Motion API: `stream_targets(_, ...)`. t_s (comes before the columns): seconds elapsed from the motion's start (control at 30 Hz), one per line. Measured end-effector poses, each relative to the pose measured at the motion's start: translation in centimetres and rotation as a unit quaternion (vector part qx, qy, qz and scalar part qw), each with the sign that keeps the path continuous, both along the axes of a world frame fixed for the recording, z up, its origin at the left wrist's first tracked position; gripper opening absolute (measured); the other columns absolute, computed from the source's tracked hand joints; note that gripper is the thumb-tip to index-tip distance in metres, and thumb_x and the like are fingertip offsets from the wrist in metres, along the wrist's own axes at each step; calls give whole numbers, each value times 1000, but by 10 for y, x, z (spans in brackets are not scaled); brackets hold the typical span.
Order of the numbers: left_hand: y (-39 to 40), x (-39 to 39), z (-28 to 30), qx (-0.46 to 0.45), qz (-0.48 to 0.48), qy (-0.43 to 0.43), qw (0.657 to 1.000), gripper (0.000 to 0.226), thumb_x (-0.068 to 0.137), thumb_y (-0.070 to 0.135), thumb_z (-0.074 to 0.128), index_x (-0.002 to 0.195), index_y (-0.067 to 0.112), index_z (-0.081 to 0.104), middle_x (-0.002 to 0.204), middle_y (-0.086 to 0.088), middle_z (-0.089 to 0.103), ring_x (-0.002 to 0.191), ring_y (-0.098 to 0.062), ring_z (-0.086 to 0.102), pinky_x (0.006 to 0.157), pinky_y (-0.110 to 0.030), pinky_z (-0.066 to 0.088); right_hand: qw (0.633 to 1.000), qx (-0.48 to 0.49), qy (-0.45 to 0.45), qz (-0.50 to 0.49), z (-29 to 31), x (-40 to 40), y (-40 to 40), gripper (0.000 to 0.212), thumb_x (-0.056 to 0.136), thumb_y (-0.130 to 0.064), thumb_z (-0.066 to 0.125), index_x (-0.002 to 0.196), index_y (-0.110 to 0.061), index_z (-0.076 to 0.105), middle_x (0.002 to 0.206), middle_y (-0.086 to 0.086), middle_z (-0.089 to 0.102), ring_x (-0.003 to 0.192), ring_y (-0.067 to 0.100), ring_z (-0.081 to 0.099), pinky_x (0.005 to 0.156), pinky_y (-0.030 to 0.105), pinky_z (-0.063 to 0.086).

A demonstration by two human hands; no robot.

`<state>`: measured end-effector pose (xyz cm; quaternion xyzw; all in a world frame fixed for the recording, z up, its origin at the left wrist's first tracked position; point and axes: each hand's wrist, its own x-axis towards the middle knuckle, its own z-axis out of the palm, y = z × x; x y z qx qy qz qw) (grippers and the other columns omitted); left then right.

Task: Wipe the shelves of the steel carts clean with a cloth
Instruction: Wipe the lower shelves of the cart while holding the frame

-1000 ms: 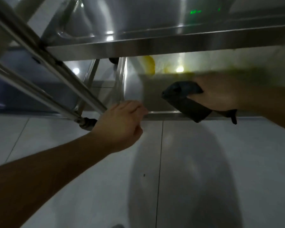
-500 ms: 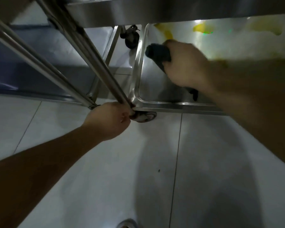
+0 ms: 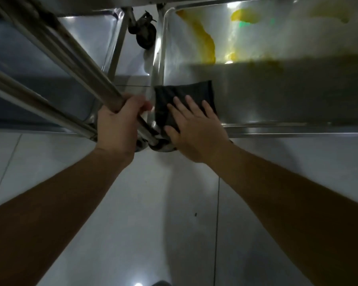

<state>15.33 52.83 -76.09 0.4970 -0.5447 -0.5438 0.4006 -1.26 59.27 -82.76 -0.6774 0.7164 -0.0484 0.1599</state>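
Pressing my flat right hand (image 3: 196,129) on the cloth (image 3: 184,100), now nearer the shelf (image 3: 277,96) corner; my left hand (image 3: 118,122) is still gripping the cart post (image 3: 74,65).

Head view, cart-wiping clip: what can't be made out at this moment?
- Cloth: near part hidden under the right hand.
- Bottom shelf: cut off by the right edge; its near half is in shadow.
- Yellow smears: blurred, substance unclear.
- Cart post: partly covered by the gripping left hand.
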Motion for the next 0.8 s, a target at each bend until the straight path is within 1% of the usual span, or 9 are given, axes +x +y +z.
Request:
stream_targets(0.07, -3, -3, -4, -2, 28, -4, 1000, 24, 82, 27, 69, 59, 29, 68, 67, 2, 63, 73, -16, 61, 79, -37, 52, 999, 11, 25, -37, 0, -32, 18, 73, 100, -65, 5, 165, -32, 10, 172, -11, 1, 159, 16, -4, 127, 49, 0)
stream_targets(0.17, -6, -3, -9, -21, 6, -14, 1000, 26, 79, 23, 65, 54, 28, 61, 61, 3, 57, 67, -19, 57, 70, -33, 50, 995, 13, 49, -84, -2, -104, 57, 73, 99, -66, 7, 165, -35, 8, 172, -13, -1, 158, 12, -5, 128, 47, 3)
stream_targets(0.23, -7, -3, -12, -34, 5, 1, 999, 26, 77, 19, 62, 53, 27, 57, 58, 3, 55, 61, -17, 55, 62, -26, 49, 983, 29, 52, -176, -1, -160, 83, 75, 97, -66, 13, 165, -34, 11, 173, -11, 4, 159, 14, -1, 128, 47, 5)
stream_targets(0.37, -9, -5, -17, -48, -2, 17, 999, 25, 74, 14, 58, 52, 24, 52, 53, 3, 51, 55, -16, 49, 55, -22, 43, 919, 74, 39, -385, 8, -238, 108, 78, 97, -71, 14, 165, -32, 6, 174, 3, -3, 159, 28, -4, 128, 53, 2)
stream_targets(0.5, -13, -6, -20, -53, 4, 42, 998, 26, 71, 12, 56, 50, 27, 52, 51, 4, 47, 54, -19, 45, 57, -27, 40, 878, 70, 24, -473, 7, -233, 67, 77, 101, -65, 13, 166, -24, 4, 174, 8, -6, 159, 34, -8, 127, 55, -2)
stream_targets(0.57, -13, -7, -20, -57, 8, 44, 997, 26, 71, 12, 56, 50, 28, 53, 51, 4, 47, 54, -19, 45, 57, -27, 40, 885, 52, 20, -462, 5, -210, 31, 76, 103, -60, 16, 166, -20, 5, 174, 8, -4, 159, 35, -6, 127, 55, -1)
stream_targets(0.63, -12, -7, -20, -63, 11, 38, 997, 26, 71, 12, 56, 50, 27, 53, 51, 4, 47, 54, -19, 46, 58, -26, 41, 917, 22, 24, -397, 4, -173, -10, 75, 103, -57, 20, 166, -18, 9, 174, 9, 0, 159, 34, -3, 127, 54, 1)
stream_targets(0.7, -12, -7, -19, -68, 16, 28, 997, 26, 71, 12, 56, 49, 26, 53, 51, 4, 48, 54, -20, 47, 57, -25, 41, 957, 4, 31, -290, 3, -123, -50, 74, 103, -56, 21, 166, -20, 10, 174, 7, 1, 159, 33, -2, 127, 53, 2)
stream_targets(0.8, -12, -8, -15, -80, 23, 12, 996, 25, 71, 14, 56, 49, 25, 54, 51, 1, 49, 55, -23, 48, 57, -27, 42, 998, -13, 28, -46, 2, -51, -88, 71, 104, -57, 18, 166, -25, 7, 174, 2, 0, 160, 29, -4, 126, 51, -1)
